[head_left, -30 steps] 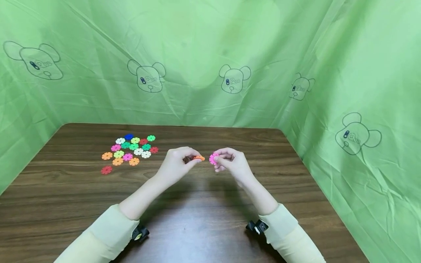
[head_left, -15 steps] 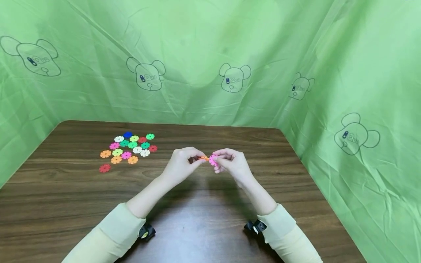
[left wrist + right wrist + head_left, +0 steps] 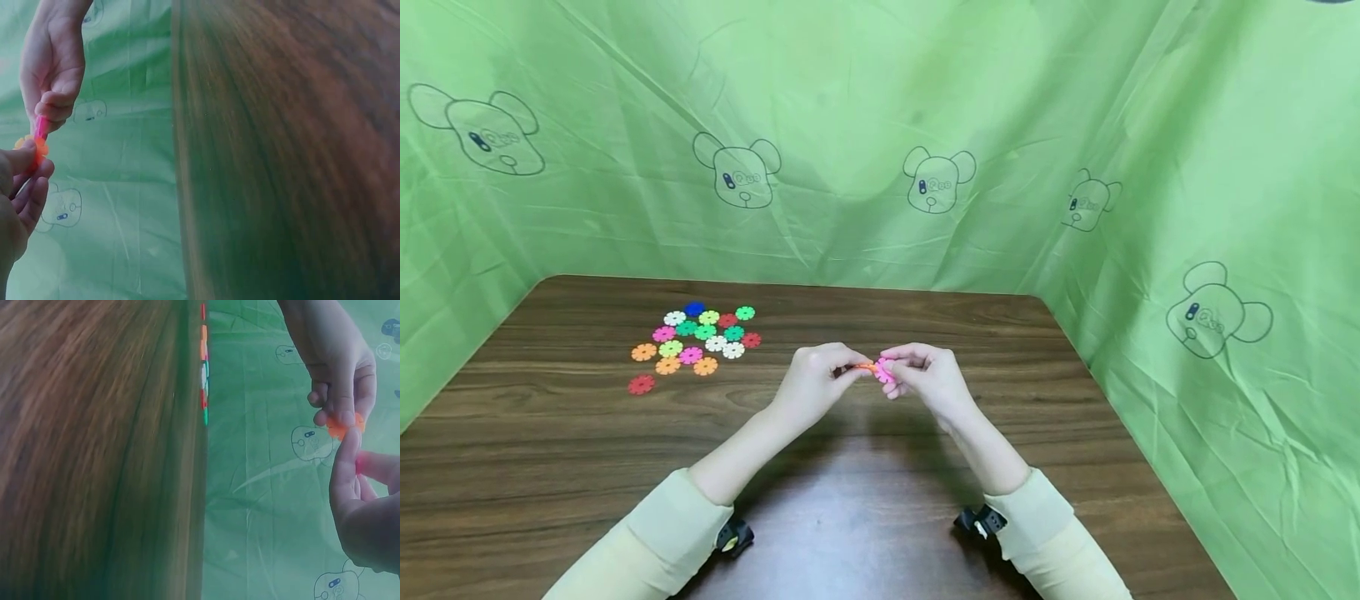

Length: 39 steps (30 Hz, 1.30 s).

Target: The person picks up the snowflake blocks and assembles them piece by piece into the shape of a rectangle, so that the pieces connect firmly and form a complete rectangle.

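My left hand (image 3: 815,379) pinches an orange notched flower-shaped disc (image 3: 41,147) between thumb and fingers, holding it roughly flat. Facing it, my right hand (image 3: 934,380) pinches a pink disc (image 3: 886,371) of the same kind, turned on edge to the orange one. The two discs meet at their rims, crosswise, in the air above the table. In the right wrist view the pink disc is mostly hidden behind the right fingers (image 3: 345,464), and the orange disc (image 3: 341,428) shows just past their tips.
Several loose flower discs in many colours lie spread on the wooden table (image 3: 550,467) at the back left, among them a red disc (image 3: 642,384) and a blue disc (image 3: 694,308). A green cloth (image 3: 850,242) with bear drawings hangs behind and beside the table.
The left hand has moved right, bringing the orange disc from a small gap up against the pink disc's rim. The right hand has stayed nearly in place, still pinching the pink disc.
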{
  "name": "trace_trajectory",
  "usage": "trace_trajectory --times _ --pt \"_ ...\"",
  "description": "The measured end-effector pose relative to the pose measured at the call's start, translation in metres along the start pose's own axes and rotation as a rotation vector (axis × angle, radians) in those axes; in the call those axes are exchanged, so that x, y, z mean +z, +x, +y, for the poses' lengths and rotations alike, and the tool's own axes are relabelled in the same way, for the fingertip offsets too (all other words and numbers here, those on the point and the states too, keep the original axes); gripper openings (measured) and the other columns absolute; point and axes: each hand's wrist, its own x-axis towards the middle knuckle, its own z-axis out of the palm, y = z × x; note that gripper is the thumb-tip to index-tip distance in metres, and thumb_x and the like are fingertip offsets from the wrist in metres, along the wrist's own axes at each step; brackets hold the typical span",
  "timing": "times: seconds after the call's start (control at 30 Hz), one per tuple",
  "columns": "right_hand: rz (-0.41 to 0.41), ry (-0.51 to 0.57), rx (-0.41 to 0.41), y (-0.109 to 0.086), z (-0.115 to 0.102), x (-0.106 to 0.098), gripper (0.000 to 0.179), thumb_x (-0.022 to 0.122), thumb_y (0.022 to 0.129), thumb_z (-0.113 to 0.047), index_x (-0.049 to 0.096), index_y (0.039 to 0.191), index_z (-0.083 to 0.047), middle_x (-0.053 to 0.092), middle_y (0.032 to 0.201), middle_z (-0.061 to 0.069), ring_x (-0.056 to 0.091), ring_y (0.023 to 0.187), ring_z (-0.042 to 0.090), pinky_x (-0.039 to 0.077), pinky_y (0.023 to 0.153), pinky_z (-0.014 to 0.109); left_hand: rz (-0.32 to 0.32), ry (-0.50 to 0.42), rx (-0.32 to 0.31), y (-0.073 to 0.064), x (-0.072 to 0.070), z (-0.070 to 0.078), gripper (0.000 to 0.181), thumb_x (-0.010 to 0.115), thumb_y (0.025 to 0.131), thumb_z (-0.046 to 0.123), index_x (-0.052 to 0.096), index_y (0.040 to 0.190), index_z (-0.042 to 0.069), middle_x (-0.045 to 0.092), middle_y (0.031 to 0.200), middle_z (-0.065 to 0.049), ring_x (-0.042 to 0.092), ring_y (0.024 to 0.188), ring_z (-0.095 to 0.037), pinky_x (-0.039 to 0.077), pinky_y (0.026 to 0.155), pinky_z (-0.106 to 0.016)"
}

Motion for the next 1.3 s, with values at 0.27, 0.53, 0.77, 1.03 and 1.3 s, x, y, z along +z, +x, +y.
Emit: trace_trajectory --times 0.27,0.53,0.77,1.03,1.3 --pt "0.019 0.0 -0.006 0.0 0.001 0.005 0.024 0.061 0.087 0.006 0.058 0.108 0.018 0.067 0.077 0.013 0.065 0.057 0.016 0.057 0.057 0.03 0.04 0.018 0.017 -0.004 0.001 0.0 0.007 0.079 0.075 0.009 0.075 0.081 0.009 0.071 0.074 0.001 0.062 0.062 -0.005 0.048 0.05 -0.02" --pt "0.002 -0.011 0.003 -0.001 0.003 0.009 0.024 0.059 0.088 0.007 0.057 0.108 0.019 0.067 0.076 0.013 0.065 0.058 0.015 0.057 0.057 0.03 0.024 0.026 0.007 -0.007 0.001 0.001 0.006 0.079 0.075 0.011 0.076 0.08 0.01 0.071 0.075 0.001 0.061 0.061 -0.004 0.044 0.051 -0.014" --pt "-0.059 0.029 -0.035 -0.001 0.011 0.007 0.025 0.06 0.089 0.002 0.056 0.111 0.014 0.066 0.083 0.009 0.066 0.065 0.017 0.058 0.063 0.033 -0.031 0.03 -0.062 -0.006 0.0 0.002 0.007 0.078 0.076 0.012 0.076 0.083 0.011 0.072 0.078 0.002 0.059 0.063 -0.003 0.049 0.054 -0.021" --pt "-0.075 0.024 -0.039 0.0 0.014 -0.002 0.023 0.061 0.09 -0.001 0.059 0.109 0.011 0.064 0.089 0.011 0.067 0.076 0.022 0.058 0.071 0.04 -0.215 0.046 -0.225 -0.004 -0.012 -0.001 0.024 0.08 0.075 0.021 0.073 0.095 0.01 0.072 0.089 0.001 0.064 0.077 -0.009 0.055 0.068 -0.029" --pt "-0.048 -0.055 -0.027 0.003 0.008 -0.013 0.02 0.06 0.09 -0.002 0.062 0.108 0.007 0.065 0.085 0.011 0.063 0.068 0.015 0.058 0.064 0.038 -0.439 0.125 -0.361 -0.007 -0.05 -0.018 0.042 0.076 0.076 0.042 0.069 0.109 0.018 0.068 0.108 0.005 0.058 0.105 -0.016 0.05 0.089 -0.037"
